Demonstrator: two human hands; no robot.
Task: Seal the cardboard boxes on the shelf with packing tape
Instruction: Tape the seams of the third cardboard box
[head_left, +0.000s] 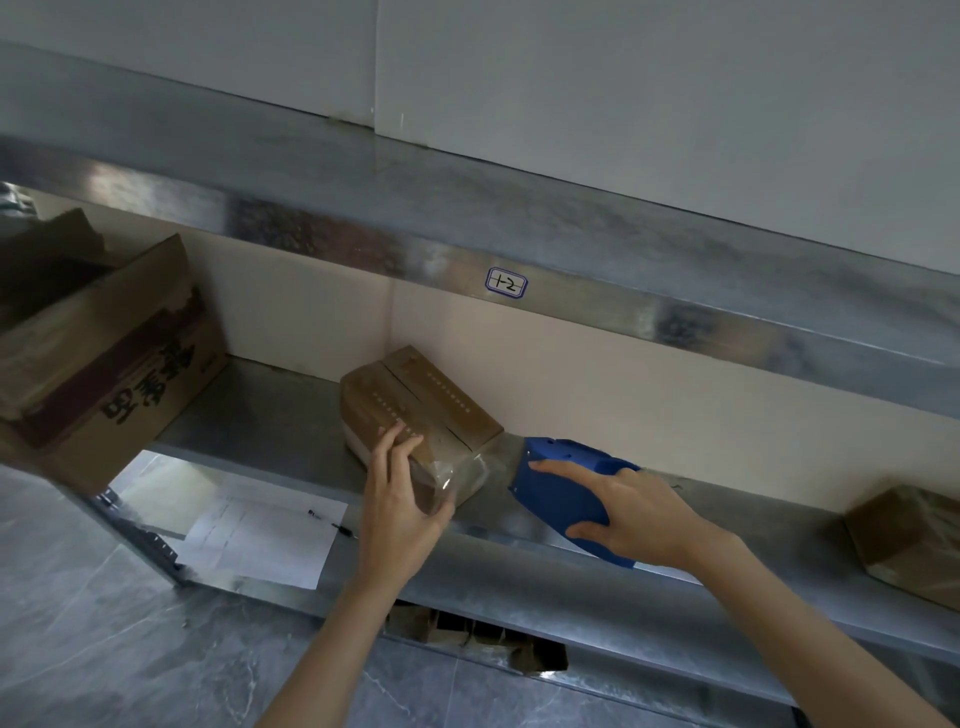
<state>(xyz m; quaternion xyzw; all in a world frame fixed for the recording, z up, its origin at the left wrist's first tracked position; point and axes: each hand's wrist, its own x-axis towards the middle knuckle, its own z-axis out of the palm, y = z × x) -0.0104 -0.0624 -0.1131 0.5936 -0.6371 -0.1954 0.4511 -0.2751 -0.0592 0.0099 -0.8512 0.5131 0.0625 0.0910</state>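
Steel shelf (270, 415) against a pale wall holds a small cardboard box (421, 405). The left hand (400, 499) grips its near corner, and the right hand (628, 514) clasps a blue tape dispenser (556, 483) just beside it. Clear tape (467, 467) laps the box's end, so sealing looks partway done. The far-right box (904, 535) seems taped, the big left carton (104, 353) unsealed. An overhead beam (519, 249) limits lifting.

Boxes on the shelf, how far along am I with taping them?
Done, apparently: the right box shows glossy tape. In hand: your left hand holds the middle box, clear tape already over its near end, while your right hand grips the blue tape dispenser beside it. Remaining: the large printed box at the left looks untaped.
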